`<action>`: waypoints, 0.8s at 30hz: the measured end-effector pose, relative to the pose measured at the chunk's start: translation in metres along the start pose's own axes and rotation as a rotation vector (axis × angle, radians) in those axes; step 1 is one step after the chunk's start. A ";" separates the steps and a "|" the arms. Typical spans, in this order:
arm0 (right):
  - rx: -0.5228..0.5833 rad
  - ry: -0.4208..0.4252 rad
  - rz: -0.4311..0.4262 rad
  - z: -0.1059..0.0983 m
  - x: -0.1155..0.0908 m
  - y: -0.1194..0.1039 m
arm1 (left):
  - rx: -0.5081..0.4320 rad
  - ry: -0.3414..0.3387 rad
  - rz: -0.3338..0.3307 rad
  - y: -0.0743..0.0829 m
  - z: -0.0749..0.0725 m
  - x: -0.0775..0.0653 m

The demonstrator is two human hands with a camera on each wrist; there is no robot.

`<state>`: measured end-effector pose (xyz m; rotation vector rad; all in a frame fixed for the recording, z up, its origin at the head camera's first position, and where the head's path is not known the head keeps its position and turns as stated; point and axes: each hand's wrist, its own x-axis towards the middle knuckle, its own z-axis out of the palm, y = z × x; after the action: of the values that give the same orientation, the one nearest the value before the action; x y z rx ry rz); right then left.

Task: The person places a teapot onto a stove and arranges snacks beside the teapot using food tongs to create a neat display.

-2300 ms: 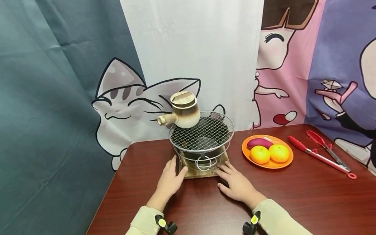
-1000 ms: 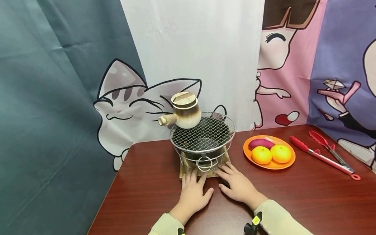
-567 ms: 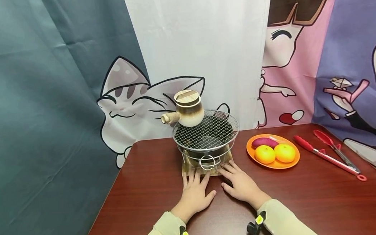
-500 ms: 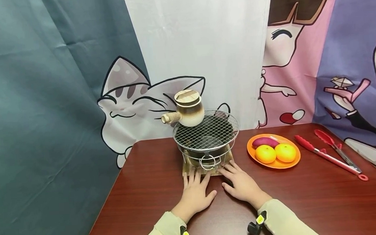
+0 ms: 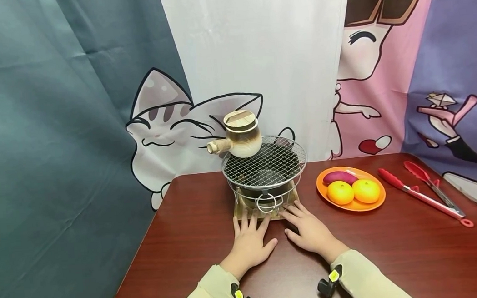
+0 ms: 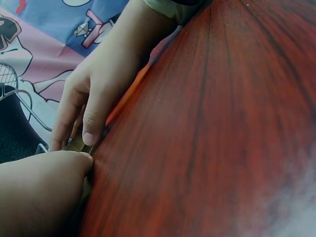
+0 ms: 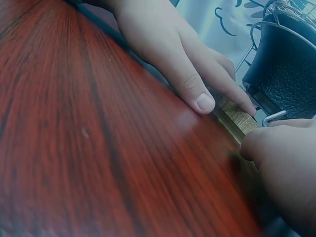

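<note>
The back of the board (image 5: 239,210) is hidden beneath the grill (image 5: 269,169), and a lid (image 5: 240,118) covers the inside of the pot (image 5: 245,144). Both wrist views crop the nearer of the hands, its fingers hard to make out there; the sleeves (image 5: 212,289) run off the bottom edge of the head view.

The tabletop (image 5: 187,243) is reddish brown with dark grain. Cloth (image 5: 49,133) printed with a cartoon cat (image 5: 155,135) hangs behind it. The grill stands on the board, with the pot on top at 10 o'clock, its handle (image 5: 218,146) pointing to 9. From the grill, an orange plate (image 5: 354,208) lies at 3 o'clock, holding a sweet potato (image 5: 338,177) and two oranges (image 5: 341,193); tongs (image 5: 434,202) lie beyond.

The left hand (image 5: 248,247) is at 7 o'clock from the grill, the right hand (image 5: 314,232) at 5. Both have fingers (image 5: 244,224) extended and spread, grasping nothing, fingertips resting on the board's near part
</note>
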<state>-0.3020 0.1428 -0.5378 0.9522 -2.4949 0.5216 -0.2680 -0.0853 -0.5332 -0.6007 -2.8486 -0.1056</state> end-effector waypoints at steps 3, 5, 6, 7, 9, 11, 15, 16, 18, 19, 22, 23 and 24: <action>0.006 0.004 -0.003 -0.002 0.000 0.000 | 0.004 0.019 0.011 0.001 0.000 0.001; 0.009 0.009 -0.010 -0.004 0.001 0.000 | 0.006 0.029 0.018 0.001 -0.001 0.001; 0.011 0.010 -0.015 -0.005 0.001 0.000 | 0.005 0.034 0.022 0.002 -0.001 0.002; 0.012 0.011 -0.018 -0.006 0.001 0.000 | 0.005 0.039 0.022 0.002 -0.001 0.002; 0.021 0.009 -0.026 -0.008 0.001 0.000 | 0.007 0.046 0.021 0.002 -0.001 0.002; 0.038 -0.004 -0.031 -0.010 0.001 0.001 | 0.010 0.050 0.018 0.001 0.000 0.002; 0.070 -0.043 -0.030 -0.015 -0.002 0.003 | 0.010 0.063 0.019 -0.001 0.003 0.000; 0.078 -0.051 -0.032 -0.017 -0.002 0.003 | 0.012 0.064 0.020 -0.001 0.004 0.000; 0.093 -0.057 -0.045 -0.020 -0.003 0.005 | 0.018 0.067 0.019 -0.002 0.006 0.000; 0.104 -0.058 -0.056 -0.023 -0.003 0.006 | 0.022 0.063 0.016 -0.003 0.007 0.000; 0.114 -0.048 -0.093 -0.029 -0.004 0.009 | 0.032 0.061 0.016 -0.004 0.008 0.001; 0.116 -0.044 -0.103 -0.031 -0.005 0.010 | 0.032 0.062 0.017 -0.004 0.008 0.000; 0.113 -0.037 -0.111 -0.034 -0.005 0.012 | 0.032 0.065 0.018 -0.004 0.007 0.000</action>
<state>-0.2983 0.1700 -0.5143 1.1458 -2.4490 0.6191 -0.2714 -0.0876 -0.5404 -0.6055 -2.7763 -0.0753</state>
